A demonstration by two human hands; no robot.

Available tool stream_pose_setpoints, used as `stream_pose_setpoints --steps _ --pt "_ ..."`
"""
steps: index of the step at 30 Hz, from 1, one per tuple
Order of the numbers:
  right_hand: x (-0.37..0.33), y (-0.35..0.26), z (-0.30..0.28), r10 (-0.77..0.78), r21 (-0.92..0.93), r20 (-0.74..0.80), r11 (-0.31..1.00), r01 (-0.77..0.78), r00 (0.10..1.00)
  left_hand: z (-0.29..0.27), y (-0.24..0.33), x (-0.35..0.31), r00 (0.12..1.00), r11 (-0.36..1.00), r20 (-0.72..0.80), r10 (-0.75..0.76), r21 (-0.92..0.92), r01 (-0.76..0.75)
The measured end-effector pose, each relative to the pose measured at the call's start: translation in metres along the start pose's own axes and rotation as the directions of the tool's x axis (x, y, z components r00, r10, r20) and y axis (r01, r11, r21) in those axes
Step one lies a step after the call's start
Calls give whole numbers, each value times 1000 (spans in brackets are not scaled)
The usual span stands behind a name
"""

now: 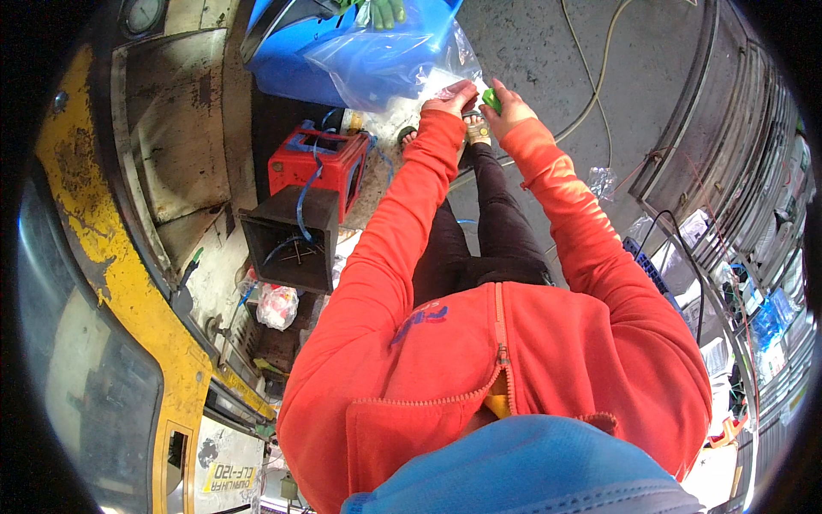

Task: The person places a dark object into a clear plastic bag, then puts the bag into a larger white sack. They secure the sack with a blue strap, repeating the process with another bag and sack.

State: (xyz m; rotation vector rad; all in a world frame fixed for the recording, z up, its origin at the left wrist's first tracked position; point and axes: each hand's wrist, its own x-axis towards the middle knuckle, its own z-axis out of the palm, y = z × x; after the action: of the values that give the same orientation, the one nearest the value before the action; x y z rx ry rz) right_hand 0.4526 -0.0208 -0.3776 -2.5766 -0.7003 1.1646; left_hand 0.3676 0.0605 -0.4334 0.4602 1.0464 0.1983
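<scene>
My left hand is closed in a pinch, right beside a white patch at the edge of a clear plastic bag. What sits between its fingertips is too small to make out. A short way to the right, my right hand is closed on a small bright green piece, its exact kind unclear. The bag drapes over the front of a large blue bin. Green glove-like fingers show at the bin's top; whether a hand is inside them cannot be seen.
Left of my legs stand a red plastic crate with blue strapping and a dark square hopper. A worn yellow machine frame lines the left side. Cables cross the grey floor; metal racking runs along the right.
</scene>
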Motion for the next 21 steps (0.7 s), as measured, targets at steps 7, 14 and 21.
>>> stream_pose_setpoints --steps 7,14,21 --pt "1 -3 0 -37 -21 7 999 37 999 -13 1 11 998 995 60 -20 95 14" --pt "-2 -5 -1 -31 5 14 999 31 999 -11 6 4 996 994 80 48 92 -55" --pt "-11 -4 -3 -53 15 -22 998 53 998 -9 8 -5 994 999 101 28 41 -33"
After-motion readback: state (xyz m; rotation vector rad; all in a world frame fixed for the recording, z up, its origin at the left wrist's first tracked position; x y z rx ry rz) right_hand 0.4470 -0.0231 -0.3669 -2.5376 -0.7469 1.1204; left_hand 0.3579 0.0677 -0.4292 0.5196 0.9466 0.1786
